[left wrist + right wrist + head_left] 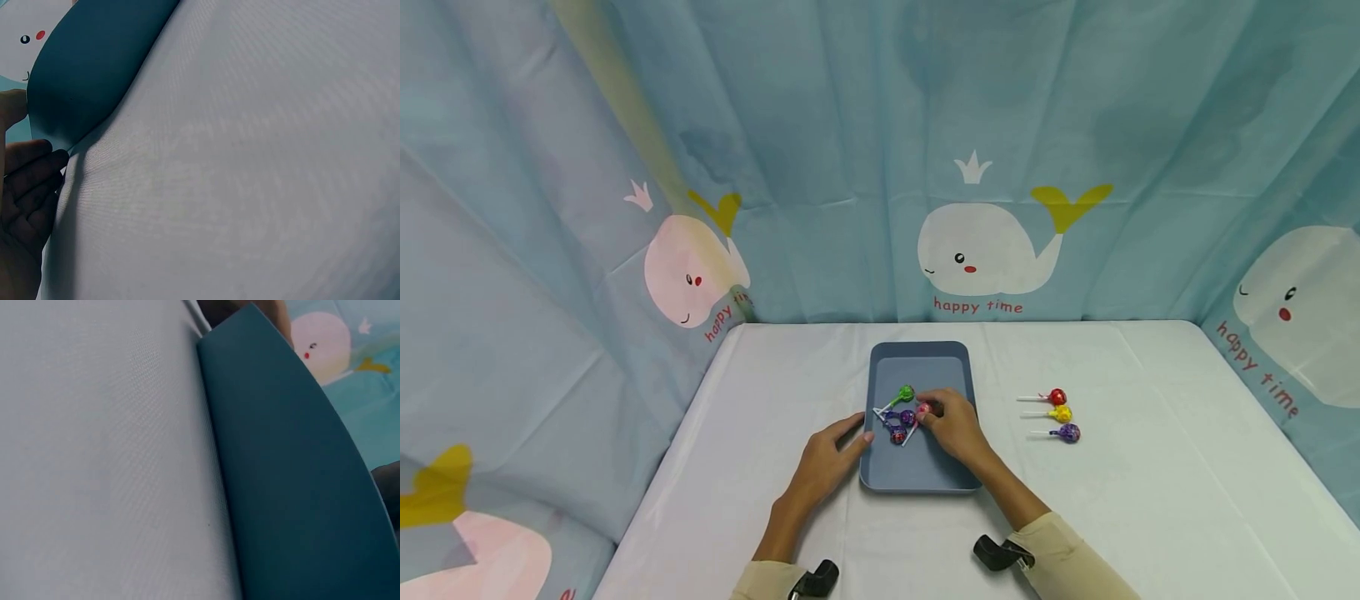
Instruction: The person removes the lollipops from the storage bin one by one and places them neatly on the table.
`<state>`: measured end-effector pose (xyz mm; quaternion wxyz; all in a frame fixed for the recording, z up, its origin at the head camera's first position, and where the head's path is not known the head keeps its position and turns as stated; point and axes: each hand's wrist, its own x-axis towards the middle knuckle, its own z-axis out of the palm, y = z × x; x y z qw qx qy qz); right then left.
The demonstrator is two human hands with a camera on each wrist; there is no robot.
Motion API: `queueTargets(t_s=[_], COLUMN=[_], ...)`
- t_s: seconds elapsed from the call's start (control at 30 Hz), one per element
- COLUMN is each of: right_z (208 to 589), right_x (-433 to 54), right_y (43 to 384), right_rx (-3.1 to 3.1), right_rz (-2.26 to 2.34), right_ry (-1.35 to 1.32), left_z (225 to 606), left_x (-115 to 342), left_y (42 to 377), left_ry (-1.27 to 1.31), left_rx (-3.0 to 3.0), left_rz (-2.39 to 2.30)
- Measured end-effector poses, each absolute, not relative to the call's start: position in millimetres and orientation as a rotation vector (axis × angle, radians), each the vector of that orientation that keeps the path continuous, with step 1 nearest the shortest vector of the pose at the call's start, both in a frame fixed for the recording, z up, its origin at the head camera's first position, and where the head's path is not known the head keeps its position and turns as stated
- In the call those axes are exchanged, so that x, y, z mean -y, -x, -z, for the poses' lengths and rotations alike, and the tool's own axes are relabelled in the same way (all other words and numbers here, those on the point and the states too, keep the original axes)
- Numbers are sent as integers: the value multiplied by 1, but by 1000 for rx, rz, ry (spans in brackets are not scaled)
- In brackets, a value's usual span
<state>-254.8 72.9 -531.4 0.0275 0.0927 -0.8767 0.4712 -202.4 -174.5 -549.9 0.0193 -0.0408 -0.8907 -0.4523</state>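
Note:
A blue-grey tray [917,479] lies on the white-covered table. My left hand [823,467] holds its left edge, thumb at the rim and fingers along the outer wall; the left wrist view shows these fingers [37,169] low against the side. Over the tray, my right hand [953,425] pinches a pink lollipop [924,409] between thumb and fingers, its stick pointing down-left. Beside it lie a green lollipop [906,392] and two purple lollipops [907,418], sticks crossing at the left. In the right wrist view, the tray wall [281,462] hides most of the right hand.
Right of the tray, a red lollipop [1057,397], a yellow lollipop [1062,413] and a purple lollipop [1067,432] lie in a column, sticks pointing left. A blue curtain [850,167] with printed whales stands behind and beside the table [1180,467].

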Motion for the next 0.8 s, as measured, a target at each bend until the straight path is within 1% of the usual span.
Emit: queueTargets(t_s=[0.4,0.8], right_z=[519,509], right_x=[-80,-92], right_y=[242,231], right_rx=[2690,2672], right_rz=[-1578,-1536], right_ry=[-225,-229], left_z=[549,549], left_x=[173,173], left_y=[201,202], left_ry=[109,125], left_rx=[2766,2778], left_rz=[1403,1384])
